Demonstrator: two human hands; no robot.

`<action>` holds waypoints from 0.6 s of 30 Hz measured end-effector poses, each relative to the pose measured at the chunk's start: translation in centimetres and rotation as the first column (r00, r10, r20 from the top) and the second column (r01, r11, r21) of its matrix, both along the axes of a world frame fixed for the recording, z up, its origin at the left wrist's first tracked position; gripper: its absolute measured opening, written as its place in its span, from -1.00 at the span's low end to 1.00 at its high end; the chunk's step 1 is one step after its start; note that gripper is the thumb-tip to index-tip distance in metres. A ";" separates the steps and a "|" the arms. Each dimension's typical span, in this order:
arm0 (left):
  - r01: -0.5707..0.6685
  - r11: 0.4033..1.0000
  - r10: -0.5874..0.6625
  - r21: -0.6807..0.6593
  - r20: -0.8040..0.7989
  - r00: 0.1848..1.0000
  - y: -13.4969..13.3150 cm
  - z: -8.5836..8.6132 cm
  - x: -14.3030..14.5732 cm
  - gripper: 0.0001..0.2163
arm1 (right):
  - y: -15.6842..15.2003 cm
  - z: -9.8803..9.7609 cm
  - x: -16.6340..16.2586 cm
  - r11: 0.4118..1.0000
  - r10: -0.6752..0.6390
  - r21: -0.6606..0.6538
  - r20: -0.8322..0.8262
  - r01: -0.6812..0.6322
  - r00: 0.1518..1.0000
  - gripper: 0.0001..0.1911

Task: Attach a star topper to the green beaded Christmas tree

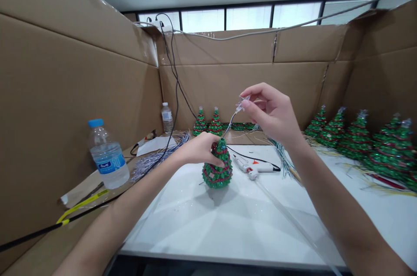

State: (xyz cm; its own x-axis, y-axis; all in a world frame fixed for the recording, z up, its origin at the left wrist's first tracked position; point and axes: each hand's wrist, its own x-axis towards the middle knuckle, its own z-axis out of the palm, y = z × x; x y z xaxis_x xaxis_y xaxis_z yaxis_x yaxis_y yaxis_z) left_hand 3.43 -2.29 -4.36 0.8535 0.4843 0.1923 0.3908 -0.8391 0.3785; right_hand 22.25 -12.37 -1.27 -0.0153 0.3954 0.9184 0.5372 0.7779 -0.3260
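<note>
Fingers (213, 154) of the left hand (198, 149) curl around the upper part of a small green beaded tree (217, 167), gripping it just below its tip, while the right hand (272, 113) hovers above and slightly right of it, thumb and forefinger pinched narrow on a small clear star (243, 101). A thin pale wire (231, 122) runs down from the star toward the top of the tree. The tree stands upright on the white table (202, 224), about midway between its left and right edges and nearer the far edge than the near one. Bare tabletop stretches in front of it to the near edge; behind it, just to the right, lies a white glue gun (252, 166) with a black cord, and beyond that a bundle of wires (283, 159). The tree is cone-shaped, built of glittering green beads with red bands circling it. A row of finished trees (358, 137) lines the right edge of the table, and two more trees (208, 123) stand at the far edge against the cardboard wall (244, 76). Left of the table, on a cardboard ledge, stands a water bottle (107, 156) with a blue cap; a second bottle (167, 118) stands in the far left corner.
</note>
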 end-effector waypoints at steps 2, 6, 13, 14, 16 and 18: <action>-0.031 0.997 0.030 0.069 0.012 0.999 0.0 0.2 -0.1 -0.69 | -0.7 0.1 -0.5 0.998 -0.042 0.055 0.027 0.041 0.999 -0.82; -0.046 0.987 0.044 0.155 0.014 0.999 0.1 0.4 -0.2 -0.67 | -1.3 -0.1 -1.3 0.979 -0.146 0.165 0.149 0.121 0.978 -0.86; -0.048 0.990 0.043 0.134 0.044 0.998 -0.2 0.6 -0.3 -0.66 | -0.5 -0.8 -1.7 0.974 -0.217 0.154 0.392 0.168 0.894 -0.88; -0.038 0.991 0.031 0.129 0.053 0.998 -0.3 0.7 -0.4 -0.67 | -0.3 -0.8 -1.7 0.975 -0.216 0.138 0.409 0.174 0.886 -0.87; -0.020 0.992 0.012 0.123 0.067 0.998 -0.4 0.8 -0.5 -0.70 | 0.1 -0.9 -1.6 0.978 -0.207 0.097 0.439 0.183 0.875 -0.87; -0.012 0.992 0.001 0.123 0.083 0.997 -0.5 0.9 -0.6 -0.71 | 0.5 -1.0 -1.4 0.982 -0.185 0.052 0.465 0.182 0.866 -0.88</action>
State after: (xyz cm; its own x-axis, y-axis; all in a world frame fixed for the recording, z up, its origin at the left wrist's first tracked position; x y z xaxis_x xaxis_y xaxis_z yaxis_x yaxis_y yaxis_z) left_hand 2.87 -2.81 -3.51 0.8291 0.4580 0.3208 0.3681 -0.8789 0.3035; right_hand 20.87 -11.89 -2.28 -0.3691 0.4275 0.8252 0.7587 0.6514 0.0019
